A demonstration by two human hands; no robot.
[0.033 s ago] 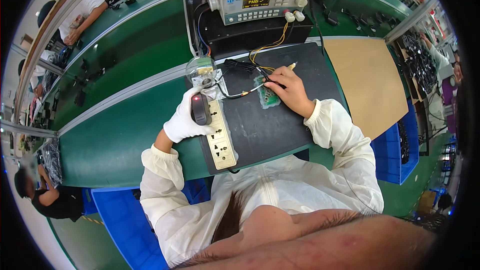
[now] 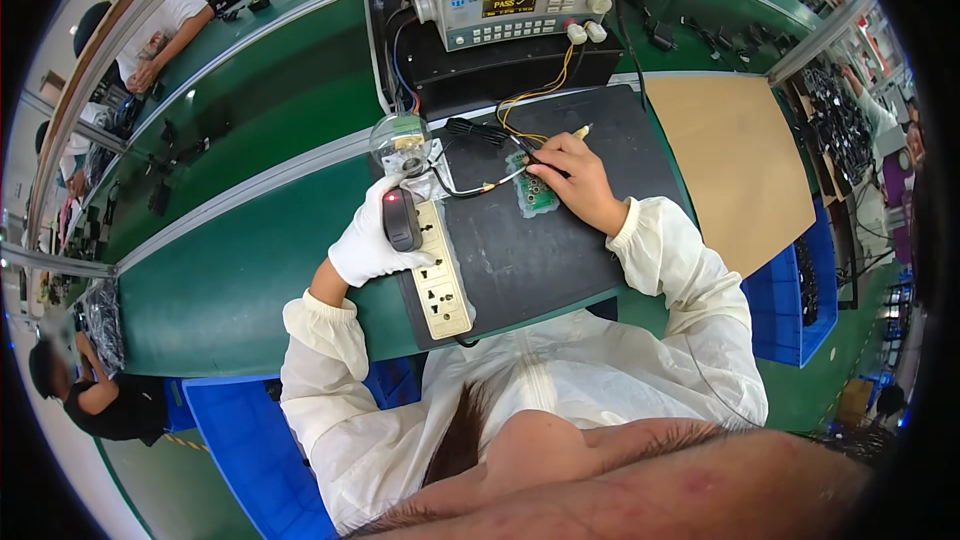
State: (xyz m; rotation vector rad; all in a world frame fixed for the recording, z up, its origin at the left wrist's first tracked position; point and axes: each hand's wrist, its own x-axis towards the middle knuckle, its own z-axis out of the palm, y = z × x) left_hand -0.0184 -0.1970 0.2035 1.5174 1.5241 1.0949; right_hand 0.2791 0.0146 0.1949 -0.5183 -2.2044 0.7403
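My left hand (image 2: pixel 362 243), in a white glove, is closed around a black power adapter (image 2: pixel 401 222) with a small red light lit. The adapter sits at the upper end of a cream power strip (image 2: pixel 446 302), whose lower sockets are uncovered. Bare and pinched, my right hand (image 2: pixel 580 182) grips the end of a black cable (image 2: pixel 462 193) over a green circuit board (image 2: pixel 537 202). My fingers hide the cable's tip. A clear glass bulb (image 2: pixel 385 138) stands just beyond my left hand. Near my right fingertips is a pale-tipped probe-like piece (image 2: pixel 583 131).
A grey test instrument (image 2: pixel 520 12) with a lit screen stands at the back, yellow wires (image 2: pixel 515 112) running down from it. Brown cardboard (image 2: pixel 730 160) lies to the right. Blue bins (image 2: pixel 235 440) flank me. Other people sit at the left.
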